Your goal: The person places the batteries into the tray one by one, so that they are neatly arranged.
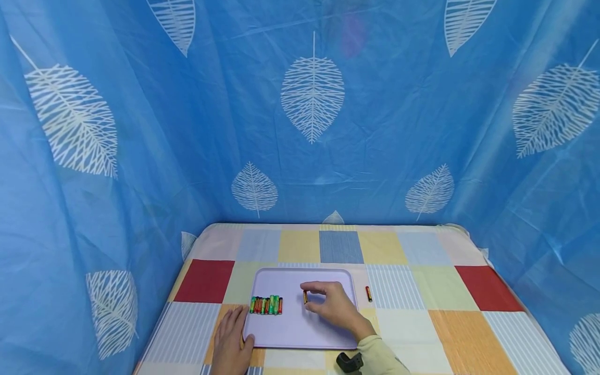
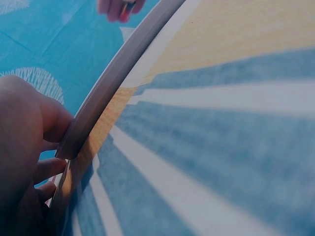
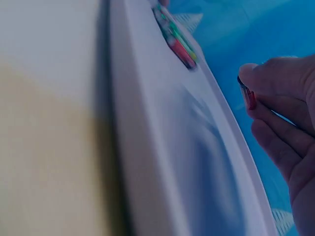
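Note:
Above a pale purple tray point(image 1: 295, 332), my right hand point(image 1: 335, 306) pinches a small battery point(image 1: 305, 297) between thumb and fingers. The right wrist view shows a red part of this battery point(image 3: 250, 98) below the fingertips. Several green and red batteries point(image 1: 266, 305) lie side by side in a row near the tray's left edge. My left hand point(image 1: 230, 336) rests at the tray's lower left corner, its fingers along the left side and the thumb touching the front rim. One red and black battery point(image 1: 369, 294) lies on the cloth to the right of the tray.
A patchwork tablecloth point(image 1: 403, 333) covers the table under the tray. Blue curtains point(image 1: 375, 135) with white leaf prints enclose the table at the back and both sides. A black band point(image 1: 349, 362) sits on the right wrist, by a pale sleeve point(image 1: 380, 357).

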`<control>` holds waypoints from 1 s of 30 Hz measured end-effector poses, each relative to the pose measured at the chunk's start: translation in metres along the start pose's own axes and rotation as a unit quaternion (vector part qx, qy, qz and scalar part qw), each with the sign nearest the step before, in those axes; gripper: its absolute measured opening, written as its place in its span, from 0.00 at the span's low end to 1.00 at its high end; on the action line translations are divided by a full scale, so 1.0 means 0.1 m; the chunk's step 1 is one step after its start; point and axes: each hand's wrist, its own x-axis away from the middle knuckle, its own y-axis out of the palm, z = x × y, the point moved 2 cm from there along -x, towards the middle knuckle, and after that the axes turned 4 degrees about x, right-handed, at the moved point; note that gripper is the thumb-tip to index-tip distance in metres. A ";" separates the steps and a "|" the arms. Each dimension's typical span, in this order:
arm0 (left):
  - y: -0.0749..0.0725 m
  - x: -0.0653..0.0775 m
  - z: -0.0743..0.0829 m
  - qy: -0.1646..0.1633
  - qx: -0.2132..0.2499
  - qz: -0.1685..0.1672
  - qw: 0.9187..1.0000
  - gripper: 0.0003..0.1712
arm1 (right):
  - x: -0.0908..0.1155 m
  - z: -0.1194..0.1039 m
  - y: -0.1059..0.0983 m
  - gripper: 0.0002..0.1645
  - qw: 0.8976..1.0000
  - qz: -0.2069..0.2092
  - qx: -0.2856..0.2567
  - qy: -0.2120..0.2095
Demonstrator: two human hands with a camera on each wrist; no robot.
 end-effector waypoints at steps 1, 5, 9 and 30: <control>0.00 0.00 0.00 0.000 0.001 0.001 1.000 0.41 | -0.02 -0.03 0.05 0.26 1.000 -0.002 -0.003 -0.001; 0.00 0.00 -0.01 0.002 0.000 0.002 1.000 0.41 | -0.09 -0.12 0.23 0.27 1.000 -0.005 -0.009 -0.006; 0.00 0.00 -0.02 0.003 0.002 0.005 1.000 0.41 | -0.16 -0.17 0.38 0.27 1.000 -0.005 -0.005 -0.013; -0.01 0.00 -0.02 0.002 0.009 0.002 1.000 0.41 | -0.18 -0.15 0.52 0.27 0.998 -0.003 0.062 -0.022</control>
